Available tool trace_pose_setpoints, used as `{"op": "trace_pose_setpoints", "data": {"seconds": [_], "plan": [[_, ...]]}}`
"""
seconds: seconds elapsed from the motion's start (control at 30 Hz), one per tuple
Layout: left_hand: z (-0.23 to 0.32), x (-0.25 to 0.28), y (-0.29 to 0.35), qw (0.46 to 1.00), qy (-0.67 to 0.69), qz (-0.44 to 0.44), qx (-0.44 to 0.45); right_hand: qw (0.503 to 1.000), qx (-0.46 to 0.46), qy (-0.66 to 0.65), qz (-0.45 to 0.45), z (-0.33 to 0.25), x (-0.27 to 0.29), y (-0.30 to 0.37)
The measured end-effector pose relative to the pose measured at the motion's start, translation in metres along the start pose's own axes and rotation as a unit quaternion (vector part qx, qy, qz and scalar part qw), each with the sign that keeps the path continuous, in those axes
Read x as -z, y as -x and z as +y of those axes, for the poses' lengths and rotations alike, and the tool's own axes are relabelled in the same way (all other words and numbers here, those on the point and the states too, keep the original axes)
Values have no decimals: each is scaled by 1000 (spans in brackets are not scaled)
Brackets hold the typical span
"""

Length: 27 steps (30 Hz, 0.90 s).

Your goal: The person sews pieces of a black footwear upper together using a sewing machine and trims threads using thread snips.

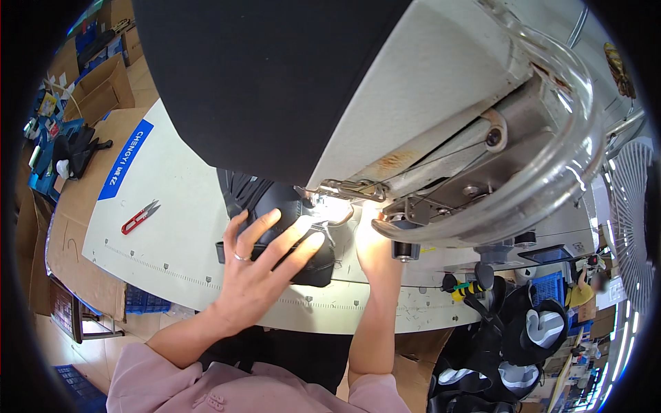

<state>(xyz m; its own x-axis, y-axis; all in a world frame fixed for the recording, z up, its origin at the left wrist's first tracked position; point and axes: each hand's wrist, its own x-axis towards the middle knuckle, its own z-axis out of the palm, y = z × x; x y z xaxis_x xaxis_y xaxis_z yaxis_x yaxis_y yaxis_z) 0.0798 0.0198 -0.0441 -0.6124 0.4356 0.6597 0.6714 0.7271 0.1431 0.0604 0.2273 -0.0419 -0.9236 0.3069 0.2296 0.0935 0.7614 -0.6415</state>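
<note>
My left hand (265, 258), with a ring on one finger, lies with its fingers spread on a black piece (265, 206) with a ribbed part, and presses it to the table. The piece sits under the sewing machine's (441, 138) lit needle area; its exact kind does not show. Beside the needle, on the right, is my right hand (372, 227). Its fingers are hidden behind the machine head and washed out by the lamp, so I cannot make out what they touch.
Red-handled thread snips (141, 217) lie on the white table (179, 255) at the left. A black cover (268, 76) hangs over the far middle. Black pieces with white-grey linings (520, 337) are heaped at the right, near a fan (632, 213). Cardboard (79, 220) adjoins the table's left edge.
</note>
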Motion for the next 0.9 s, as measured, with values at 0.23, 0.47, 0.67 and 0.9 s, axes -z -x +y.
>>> {"op": "trace_pose_setpoints", "data": {"seconds": [0.23, 0.47, 0.67, 0.9], "plan": [[-14, 11, -10, 998, 67, -5, -18, 746, -7, -659, -90, 10, -52, -21], [-39, 11, -20, 989, 144, 2, -36, 795, -7, -604, 59, -29, -55, -1], [-50, 9, -27, 978, 205, -12, -35, 771, 80, -619, 125, -44, -60, 6], [-59, 7, -36, 961, 276, -31, 3, 771, 57, -618, 142, -40, -63, 8]]}}
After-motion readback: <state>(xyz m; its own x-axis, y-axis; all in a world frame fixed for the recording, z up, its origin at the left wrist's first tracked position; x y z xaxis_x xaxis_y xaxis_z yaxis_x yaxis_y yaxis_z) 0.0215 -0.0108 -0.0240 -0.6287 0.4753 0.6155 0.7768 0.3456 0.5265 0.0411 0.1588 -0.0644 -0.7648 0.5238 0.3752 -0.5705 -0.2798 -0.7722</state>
